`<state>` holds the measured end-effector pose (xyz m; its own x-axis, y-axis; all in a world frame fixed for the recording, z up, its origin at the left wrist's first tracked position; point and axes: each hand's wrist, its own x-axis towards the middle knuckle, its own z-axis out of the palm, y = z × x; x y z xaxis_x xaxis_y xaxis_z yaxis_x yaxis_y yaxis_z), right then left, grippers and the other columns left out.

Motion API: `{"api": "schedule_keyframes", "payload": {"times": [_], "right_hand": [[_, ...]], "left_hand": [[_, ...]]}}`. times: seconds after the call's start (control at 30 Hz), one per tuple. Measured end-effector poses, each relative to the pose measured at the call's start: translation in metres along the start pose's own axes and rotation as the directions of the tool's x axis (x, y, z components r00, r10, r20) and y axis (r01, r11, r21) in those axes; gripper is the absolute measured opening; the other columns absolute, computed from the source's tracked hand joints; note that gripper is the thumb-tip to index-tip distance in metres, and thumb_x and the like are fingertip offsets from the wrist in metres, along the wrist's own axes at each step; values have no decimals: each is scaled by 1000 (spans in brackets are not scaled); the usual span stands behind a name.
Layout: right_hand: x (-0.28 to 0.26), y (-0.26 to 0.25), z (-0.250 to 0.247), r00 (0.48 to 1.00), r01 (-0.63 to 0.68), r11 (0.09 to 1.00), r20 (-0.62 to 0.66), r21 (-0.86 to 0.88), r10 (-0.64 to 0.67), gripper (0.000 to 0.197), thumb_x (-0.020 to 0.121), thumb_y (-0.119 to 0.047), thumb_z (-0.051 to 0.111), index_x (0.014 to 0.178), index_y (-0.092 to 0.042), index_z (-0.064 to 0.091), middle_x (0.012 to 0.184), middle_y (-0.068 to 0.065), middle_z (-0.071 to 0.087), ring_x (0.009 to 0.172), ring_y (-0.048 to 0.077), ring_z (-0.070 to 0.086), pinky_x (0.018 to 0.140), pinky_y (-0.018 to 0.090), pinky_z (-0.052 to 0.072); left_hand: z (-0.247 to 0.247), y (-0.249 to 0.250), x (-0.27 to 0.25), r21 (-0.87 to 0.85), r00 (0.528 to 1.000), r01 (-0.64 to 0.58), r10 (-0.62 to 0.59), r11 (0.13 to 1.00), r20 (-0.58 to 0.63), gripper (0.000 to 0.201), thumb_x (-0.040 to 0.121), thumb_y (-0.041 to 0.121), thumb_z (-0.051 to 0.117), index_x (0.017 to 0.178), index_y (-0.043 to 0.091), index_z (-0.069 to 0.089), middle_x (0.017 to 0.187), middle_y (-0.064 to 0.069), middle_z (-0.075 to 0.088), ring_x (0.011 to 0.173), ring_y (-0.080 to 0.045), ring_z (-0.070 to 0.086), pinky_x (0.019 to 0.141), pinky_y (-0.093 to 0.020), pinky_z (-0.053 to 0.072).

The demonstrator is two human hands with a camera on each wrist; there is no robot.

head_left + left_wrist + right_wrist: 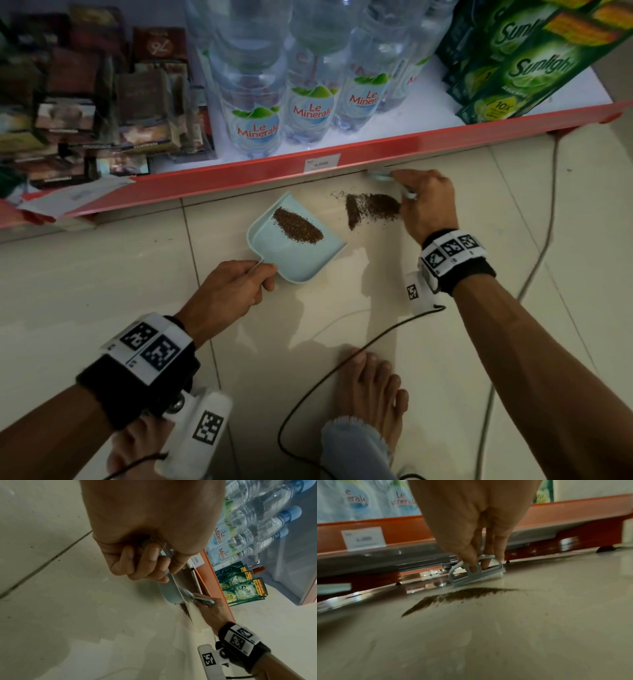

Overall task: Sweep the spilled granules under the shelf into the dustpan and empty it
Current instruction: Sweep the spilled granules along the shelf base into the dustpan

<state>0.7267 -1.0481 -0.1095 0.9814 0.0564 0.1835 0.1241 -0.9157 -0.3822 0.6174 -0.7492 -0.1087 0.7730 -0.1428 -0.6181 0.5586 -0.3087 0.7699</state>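
Sweeping granules (371, 208) beside the shelf (308, 168)

Our left hand (229, 291) grips the dustpan (294, 245) (part-filled); right hand (426, 202) pinches the brush (476, 573) at the shelf's edge. A hard stroke could scatter granules underneath.

Before you: pale tiled floor (445, 342) with dark grout lines; low red-edged shelf (376, 150), lit white, stocked with water bottles (311, 102), green detergent sachets (534, 68), dim packets (85, 102); grey cable (534, 267).
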Motion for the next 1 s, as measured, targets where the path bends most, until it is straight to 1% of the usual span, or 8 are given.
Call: {"api": "schedule_keyframes", "payload": {"times": [0.13,0.2,0.3,0.4,0.53,0.77,0.9,1.0], "right_hand": [[-11,-18,8,950,220,969,200,109,-239,38,81,9,62,114,-6,73,114,14,71,105,32,64,93,42,54],[-13,-20,6,951,255,955,139,152,-276,40,77,10,62,111,-6,74,112,12,73,102,31,65,91,40,54],[-7,-11,1,988,154,985,-45,81,-150,47,73,14,58,111,-8,74,110,11,73,98,32,65,88,39,54],[-3,-18,7,1000,16,999,11,-40,-15,53,70,14,55,115,-8,73,115,12,72,102,36,62,88,38,52],[-17,-42,17,959,219,971,163,98,-232,45,74,12,57,112,-5,73,114,11,72,101,35,63,89,40,52],[-1,-23,12,994,-22,1000,-104,-17,20,55,65,15,52,111,-7,74,105,12,74,93,35,63,81,34,52],[4,-38,19,993,53,996,103,78,-61,48,75,10,56,114,-12,74,113,10,73,98,29,68,89,35,54],[-4,-46,10,962,189,965,163,182,-219,32,78,-4,58,103,-12,76,100,9,76,88,25,69,84,36,56]], "left_hand": [[1,2,0,2,1000,-1,1,1000,14,36,95,34,54,67,12,61,44,7,39,35,-5,32,36,-12,28],[0,1,-1,2,1000,2,-2,1000,16,37,95,36,54,67,14,61,45,7,38,37,-7,32,36,-13,28],[-3,-1,-2,4,1000,10,-10,1000,12,37,94,37,53,65,16,61,47,6,38,38,-7,32,37,-15,27],[-4,-4,-2,6,1000,12,-12,1000,12,37,94,38,54,65,16,61,47,5,39,38,-8,32,38,-15,28],[-3,-3,-2,4,1000,16,-16,1000,11,37,93,38,54,63,17,61,46,5,40,37,-7,33,36,-14,28],[-8,-8,-6,2,1000,18,-18,1000,-18,38,93,39,54,62,18,61,45,7,40,36,-7,33,37,-14,28],[-11,-10,-11,-6,999,35,-35,999,-22,38,94,39,54,62,19,61,46,6,39,38,-7,32,38,-16,27],[-15,-11,-14,-29,998,43,-44,999,-43,38,94,38,54,64,17,61,49,3,39,39,-9,32,37,-16,27]]}}
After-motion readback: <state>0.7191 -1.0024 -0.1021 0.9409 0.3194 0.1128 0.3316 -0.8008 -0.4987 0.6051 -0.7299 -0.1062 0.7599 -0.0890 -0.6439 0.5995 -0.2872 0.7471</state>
